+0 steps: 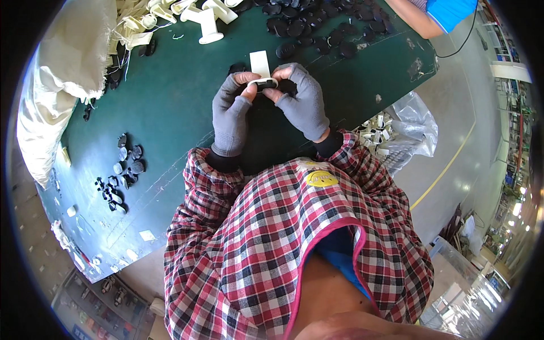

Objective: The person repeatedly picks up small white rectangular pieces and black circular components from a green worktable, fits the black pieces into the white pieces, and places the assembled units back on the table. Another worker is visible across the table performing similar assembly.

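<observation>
Two hands of mine share one small job at the upper middle of the frame: my left hand [231, 113] and my right hand [303, 102], both in grey fingerless gloves, pinch opposite edges of a cream piece [259, 64] between thumb and fingers, so my grip is closed on it from both sides. Its flat stem points toward the top of the frame, and a black part [264, 84] sits against its rounded end, nearest me. I judge this one to be partway joined; my fingertips cover the edges, so I can't tell whether the black part is fully seated.

Plenty seems left: loose cream pieces [207, 22] heap up at the upper left, and black parts [288, 50] spread across the upper right of the green desk [170, 102]. More cream pieces lie in a clear plastic bag [416, 122] at the right, below the desk's edge; whether those are finished I can't say.

Around me, a white sack [62, 73] slumps at the far left, with small dark parts [136, 152] clustered below it. Another person's forearm [413, 17] reaches in at the top right, well apart from my hands. Only my own fingers block the view of the join.
</observation>
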A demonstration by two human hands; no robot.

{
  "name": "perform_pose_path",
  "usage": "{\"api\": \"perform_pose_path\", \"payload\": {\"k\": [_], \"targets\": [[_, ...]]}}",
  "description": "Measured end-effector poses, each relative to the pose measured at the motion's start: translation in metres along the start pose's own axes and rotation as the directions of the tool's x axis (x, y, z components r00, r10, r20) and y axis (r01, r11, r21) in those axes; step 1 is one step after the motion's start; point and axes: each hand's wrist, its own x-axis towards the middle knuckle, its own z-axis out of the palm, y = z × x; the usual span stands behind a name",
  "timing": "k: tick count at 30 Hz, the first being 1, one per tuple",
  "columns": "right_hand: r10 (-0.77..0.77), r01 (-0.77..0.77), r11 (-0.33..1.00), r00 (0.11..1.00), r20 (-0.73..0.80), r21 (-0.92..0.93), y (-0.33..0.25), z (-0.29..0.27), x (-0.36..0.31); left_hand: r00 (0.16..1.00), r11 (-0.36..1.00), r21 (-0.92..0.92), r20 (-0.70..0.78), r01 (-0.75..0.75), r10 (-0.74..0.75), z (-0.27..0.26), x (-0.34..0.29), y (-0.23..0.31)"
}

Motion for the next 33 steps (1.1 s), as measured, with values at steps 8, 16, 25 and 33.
{"api": "perform_pose_path", "payload": {"k": [8,16,25,33], "targets": [[0.461,-0.501,0.696,0.861,0.216,0.515,-0.016,-0.003,-0.003,1.000,1.000,-0.020,0.004,-0.013,0.013,-0.002,0.000,-0.004],[0.478,-0.534,0.641,0.840,0.257,0.551,-0.015,-0.005,-0.001,0.999,0.998,-0.054,-0.003,-0.044,0.044,0.005,-0.001,0.001],[0.511,-0.534,0.651,0.834,0.209,0.539,-0.019,-0.002,-0.001,0.998,0.996,0.057,0.015,-0.062,0.062,-0.010,0.004,-0.007],[0.427,-0.407,0.842,0.904,0.024,0.355,-0.019,0.001,0.000,0.998,0.984,0.178,-0.059,0.020,-0.009,0.004,0.002,-0.001]]}}
